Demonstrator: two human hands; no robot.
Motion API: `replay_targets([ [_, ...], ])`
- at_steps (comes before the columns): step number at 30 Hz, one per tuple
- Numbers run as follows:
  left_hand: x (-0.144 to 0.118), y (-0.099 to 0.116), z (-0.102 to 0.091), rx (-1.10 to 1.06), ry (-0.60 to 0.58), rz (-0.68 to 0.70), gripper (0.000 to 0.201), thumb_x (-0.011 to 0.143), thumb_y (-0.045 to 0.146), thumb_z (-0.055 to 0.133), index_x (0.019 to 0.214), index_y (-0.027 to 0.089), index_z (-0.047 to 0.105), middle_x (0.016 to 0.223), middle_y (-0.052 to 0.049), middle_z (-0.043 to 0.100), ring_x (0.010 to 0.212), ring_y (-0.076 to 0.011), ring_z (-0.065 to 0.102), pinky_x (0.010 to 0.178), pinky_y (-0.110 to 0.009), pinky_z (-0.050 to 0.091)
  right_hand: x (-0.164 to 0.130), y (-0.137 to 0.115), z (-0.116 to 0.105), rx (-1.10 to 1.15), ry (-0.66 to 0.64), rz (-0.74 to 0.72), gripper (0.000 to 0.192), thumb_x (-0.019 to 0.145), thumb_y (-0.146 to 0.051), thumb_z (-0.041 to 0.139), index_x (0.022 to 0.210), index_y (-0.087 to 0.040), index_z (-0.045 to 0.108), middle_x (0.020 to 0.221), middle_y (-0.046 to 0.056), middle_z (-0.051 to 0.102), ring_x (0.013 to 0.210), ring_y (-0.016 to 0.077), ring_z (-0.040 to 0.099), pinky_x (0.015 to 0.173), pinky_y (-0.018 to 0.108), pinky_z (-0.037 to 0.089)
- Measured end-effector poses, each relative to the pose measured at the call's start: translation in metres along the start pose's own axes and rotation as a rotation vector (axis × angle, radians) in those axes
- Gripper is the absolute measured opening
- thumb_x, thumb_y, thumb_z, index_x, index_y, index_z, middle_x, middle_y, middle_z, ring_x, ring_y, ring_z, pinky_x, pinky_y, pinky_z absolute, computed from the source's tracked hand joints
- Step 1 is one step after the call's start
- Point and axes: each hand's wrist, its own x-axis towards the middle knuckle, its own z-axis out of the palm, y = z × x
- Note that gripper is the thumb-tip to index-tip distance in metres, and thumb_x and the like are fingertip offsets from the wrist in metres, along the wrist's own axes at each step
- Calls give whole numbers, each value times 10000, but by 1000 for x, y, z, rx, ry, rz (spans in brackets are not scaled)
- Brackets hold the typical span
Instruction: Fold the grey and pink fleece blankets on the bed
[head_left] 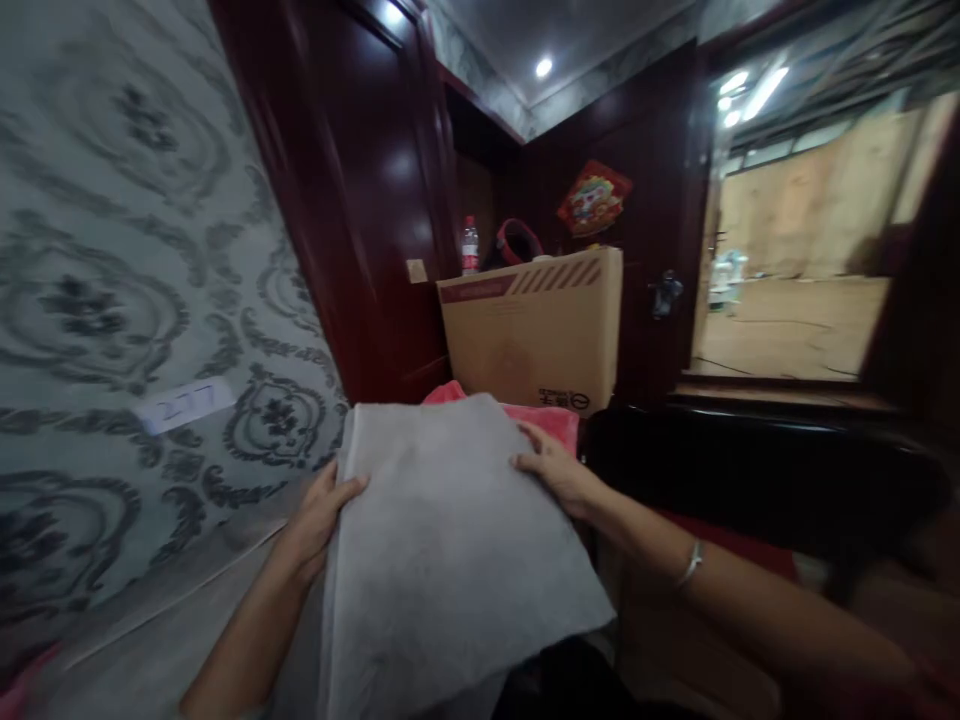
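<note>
I hold a folded grey cloth (442, 540) in front of me with both hands. My left hand (315, 520) grips its left edge, thumb on top. Fingers flat on the fabric, my right hand (555, 470) grips the upper right edge; a thin bracelet sits on that wrist. A pink cloth (551, 420) shows from under the far edge of the grey one.
A cardboard box (536, 330) stands ahead, with a water bottle (470, 245) and a red item (517, 240) behind it. Patterned wallpaper (112, 300) fills the left, dark red wood panels (360, 180) the middle. A black surface (750, 460) lies right, below an open doorway (795, 270).
</note>
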Motion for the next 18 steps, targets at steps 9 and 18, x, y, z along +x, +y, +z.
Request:
replay_targets([
  [9, 70, 40, 285, -140, -581, 164, 564, 581, 349, 823, 1070, 133, 643, 942, -74, 714, 828, -225, 670, 710, -311, 545, -81, -83, -231, -187, 598, -270, 758, 697, -263, 691, 1438, -293, 534, 1290, 67, 650, 896, 244, 681, 720, 383, 599],
  [18, 78, -5, 488, 110, -528, 332, 374, 944, 385, 635, 1245, 163, 605, 1249, -106, 623, 1071, -232, 634, 917, -446, 557, -123, -52, -380, -603, 968, -91, 445, 675, -254, 693, 1110, -190, 766, 1097, 92, 746, 1020, 288, 687, 901, 390, 546],
])
